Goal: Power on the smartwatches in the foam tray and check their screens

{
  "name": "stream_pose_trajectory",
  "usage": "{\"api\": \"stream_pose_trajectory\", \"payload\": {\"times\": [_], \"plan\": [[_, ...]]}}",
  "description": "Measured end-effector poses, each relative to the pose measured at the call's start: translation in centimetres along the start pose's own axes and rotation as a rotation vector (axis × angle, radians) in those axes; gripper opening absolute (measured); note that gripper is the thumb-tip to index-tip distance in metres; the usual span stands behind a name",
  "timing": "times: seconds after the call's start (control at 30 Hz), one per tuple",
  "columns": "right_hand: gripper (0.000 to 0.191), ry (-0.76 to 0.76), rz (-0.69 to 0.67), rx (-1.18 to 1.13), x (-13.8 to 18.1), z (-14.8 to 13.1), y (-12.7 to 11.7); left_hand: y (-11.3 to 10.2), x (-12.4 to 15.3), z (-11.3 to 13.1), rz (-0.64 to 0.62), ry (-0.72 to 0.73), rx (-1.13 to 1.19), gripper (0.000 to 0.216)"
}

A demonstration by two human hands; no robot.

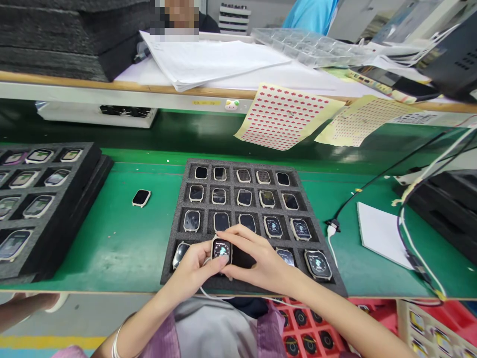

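Observation:
Between both hands is a smartwatch case (pixel 221 248) without a strap, its screen lit with a watch face. My left hand (pixel 199 266) grips it from the left, thumb over the lower part of the screen. Around its top and right edge curl the fingers of my right hand (pixel 257 256). Below them lies a dark foam tray (pixel 301 186) with rows of similar watch cases in its pockets. A few at the front right, such as one lit watch (pixel 318 264), show a face; most others are dark. A white cable (pixel 208 293) runs beneath my hands.
A single watch case (pixel 141 198) lies on the green bench (pixel 122 238). Stacked foam trays (pixel 80 214) with watches stand left. To the right are a white pad (pixel 382 233) and cables (pixel 331 228). Sticker sheets (pixel 286 117) hang from the shelf; red trays (pixel 301 328) sit below.

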State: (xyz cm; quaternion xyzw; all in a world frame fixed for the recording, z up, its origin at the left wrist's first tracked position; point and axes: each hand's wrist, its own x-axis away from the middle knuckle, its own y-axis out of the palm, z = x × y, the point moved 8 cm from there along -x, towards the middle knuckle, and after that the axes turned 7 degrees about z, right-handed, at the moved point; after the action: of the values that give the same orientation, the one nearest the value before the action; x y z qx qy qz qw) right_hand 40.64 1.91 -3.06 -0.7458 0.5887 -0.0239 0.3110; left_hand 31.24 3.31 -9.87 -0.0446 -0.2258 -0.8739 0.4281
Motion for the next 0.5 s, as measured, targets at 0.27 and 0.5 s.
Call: {"api": "stream_pose_trajectory", "payload": {"times": [0.27, 0.5], "plan": [[0.052, -0.009, 0.02, -0.023, 0.15, 0.17, -0.14, 0.08, 0.11, 0.42, 0.006, 0.021, -0.074, 0.021], [0.051, 0.026, -0.007, -0.015, 0.12, 0.29, -0.09, 0.03, -0.11, 0.23, 0.025, 0.027, -0.105, 0.025]]}}
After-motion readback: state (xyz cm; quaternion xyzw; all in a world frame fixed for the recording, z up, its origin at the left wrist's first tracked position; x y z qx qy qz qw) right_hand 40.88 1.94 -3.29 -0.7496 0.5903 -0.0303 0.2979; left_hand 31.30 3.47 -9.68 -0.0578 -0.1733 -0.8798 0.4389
